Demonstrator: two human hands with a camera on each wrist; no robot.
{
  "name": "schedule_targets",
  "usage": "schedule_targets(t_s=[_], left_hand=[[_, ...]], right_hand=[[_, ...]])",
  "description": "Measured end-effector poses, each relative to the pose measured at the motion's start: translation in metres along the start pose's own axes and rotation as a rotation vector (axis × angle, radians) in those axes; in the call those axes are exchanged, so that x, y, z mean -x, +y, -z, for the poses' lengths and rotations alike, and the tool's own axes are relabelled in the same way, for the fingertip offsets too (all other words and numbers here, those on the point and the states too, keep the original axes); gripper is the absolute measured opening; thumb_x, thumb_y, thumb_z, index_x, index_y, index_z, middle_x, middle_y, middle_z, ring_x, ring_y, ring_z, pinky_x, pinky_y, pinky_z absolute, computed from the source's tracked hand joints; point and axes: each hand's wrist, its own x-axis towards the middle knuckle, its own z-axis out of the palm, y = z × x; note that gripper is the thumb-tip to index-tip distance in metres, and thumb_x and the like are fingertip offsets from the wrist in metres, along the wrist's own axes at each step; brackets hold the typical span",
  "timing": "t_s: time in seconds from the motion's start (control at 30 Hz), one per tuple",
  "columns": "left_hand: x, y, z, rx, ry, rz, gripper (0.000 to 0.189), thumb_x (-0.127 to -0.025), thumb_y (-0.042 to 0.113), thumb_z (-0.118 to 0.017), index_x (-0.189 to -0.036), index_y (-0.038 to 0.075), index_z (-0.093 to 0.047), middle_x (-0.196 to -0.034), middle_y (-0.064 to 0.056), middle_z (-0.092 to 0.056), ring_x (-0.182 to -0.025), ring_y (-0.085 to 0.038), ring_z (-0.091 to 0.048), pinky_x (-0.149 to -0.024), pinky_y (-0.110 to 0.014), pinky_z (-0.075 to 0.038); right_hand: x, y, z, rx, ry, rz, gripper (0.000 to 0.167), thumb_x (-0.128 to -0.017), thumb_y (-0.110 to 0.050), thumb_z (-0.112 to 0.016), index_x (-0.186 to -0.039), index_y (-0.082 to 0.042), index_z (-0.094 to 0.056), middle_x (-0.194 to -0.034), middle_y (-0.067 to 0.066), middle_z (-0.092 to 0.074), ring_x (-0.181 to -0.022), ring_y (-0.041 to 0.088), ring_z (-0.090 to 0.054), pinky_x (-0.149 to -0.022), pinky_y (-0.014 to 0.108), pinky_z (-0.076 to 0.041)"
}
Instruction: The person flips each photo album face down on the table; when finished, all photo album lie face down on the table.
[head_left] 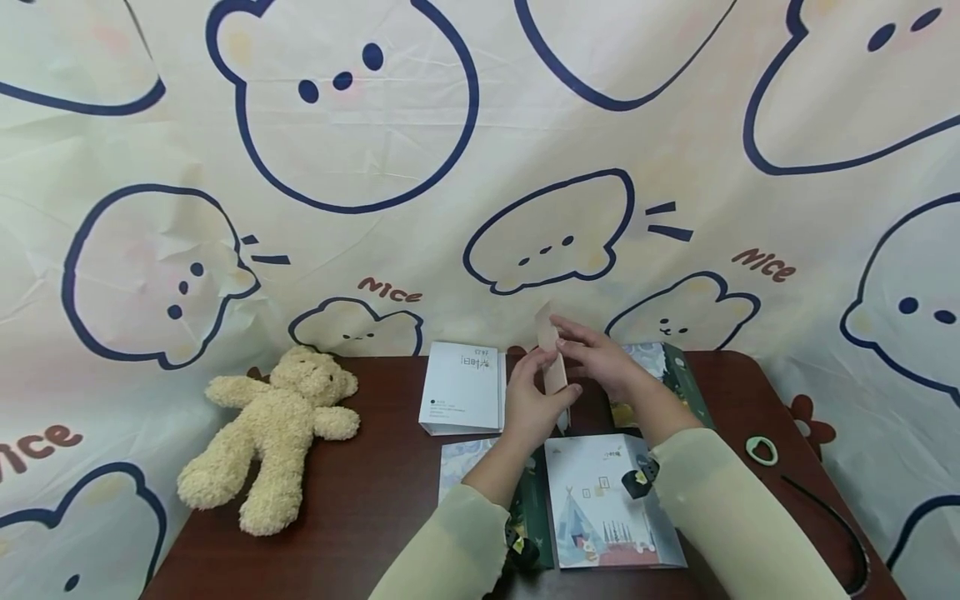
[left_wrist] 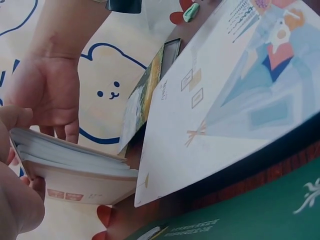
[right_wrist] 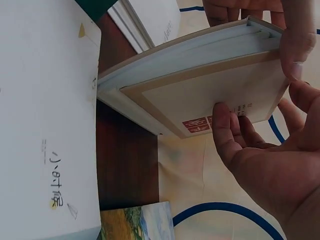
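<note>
Both hands hold a thin beige-covered book [head_left: 553, 367] upright over the back of the table. Its page edges and red print on the cover [right_wrist: 195, 125] show in the right wrist view. My left hand [head_left: 534, 400] grips it from the left, thumb and fingers at its edge. From the other side my right hand [head_left: 603, 358] holds it, with several fingertips resting on the printed cover. In the left wrist view the book [left_wrist: 85, 175] has its pages slightly parted, and my left hand [left_wrist: 20, 195] is partly cut off.
A white book [head_left: 462, 387] stands left of the hands. Nearer lie a white illustrated book [head_left: 592, 500] and a green one [head_left: 534, 508]; another green book [head_left: 686, 375] is behind the right arm. A teddy bear [head_left: 277, 442], a green ring [head_left: 762, 451] and a black cable [head_left: 832, 508] are also on the table.
</note>
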Motion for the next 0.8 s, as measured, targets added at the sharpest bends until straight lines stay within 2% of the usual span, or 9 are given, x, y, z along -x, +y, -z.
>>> schedule_targets(t_s=[0.13,0.3,0.47,0.8], left_hand=[[0.0,-0.001,-0.003,0.004,0.008,0.004,0.057,-0.086,0.021,-0.085,-0.137,0.017,-0.06,-0.155,-0.002,-0.044,-0.137,-0.022,-0.048,-0.108,-0.045,-0.049],[0.001,-0.002,-0.005,0.046,0.009,0.02,0.074,-0.085,0.018,-0.086,-0.148,0.012,-0.049,-0.149,-0.006,-0.044,-0.131,-0.023,-0.055,-0.102,-0.038,-0.053],[0.001,-0.003,-0.005,0.05,0.001,0.03,0.087,-0.084,0.023,-0.088,-0.156,0.013,-0.04,-0.146,-0.006,-0.045,-0.128,-0.022,-0.057,-0.102,-0.037,-0.054],[0.002,-0.002,-0.004,0.048,-0.033,0.056,0.092,-0.084,0.026,-0.088,-0.159,0.012,-0.038,-0.144,-0.007,-0.05,-0.127,-0.025,-0.06,-0.097,-0.036,-0.056]], right_hand=[[0.0,0.0,0.001,0.014,0.02,0.0,0.05,-0.107,-0.042,-0.057,-0.156,-0.042,-0.045,-0.166,0.005,-0.035,-0.143,0.035,-0.045,-0.113,0.057,-0.042],[0.003,0.001,0.001,0.031,0.034,0.005,0.051,-0.106,-0.042,-0.059,-0.155,-0.038,-0.048,-0.162,0.008,-0.038,-0.137,0.036,-0.053,-0.111,0.056,-0.044],[0.006,0.0,-0.002,0.083,0.041,0.012,0.056,-0.103,-0.045,-0.063,-0.156,-0.037,-0.046,-0.161,0.011,-0.039,-0.131,0.038,-0.058,-0.109,0.059,-0.045],[0.011,-0.005,-0.004,0.133,0.041,0.032,0.065,-0.1,-0.047,-0.067,-0.158,-0.034,-0.042,-0.164,0.01,-0.036,-0.135,0.04,-0.053,-0.107,0.061,-0.045]])
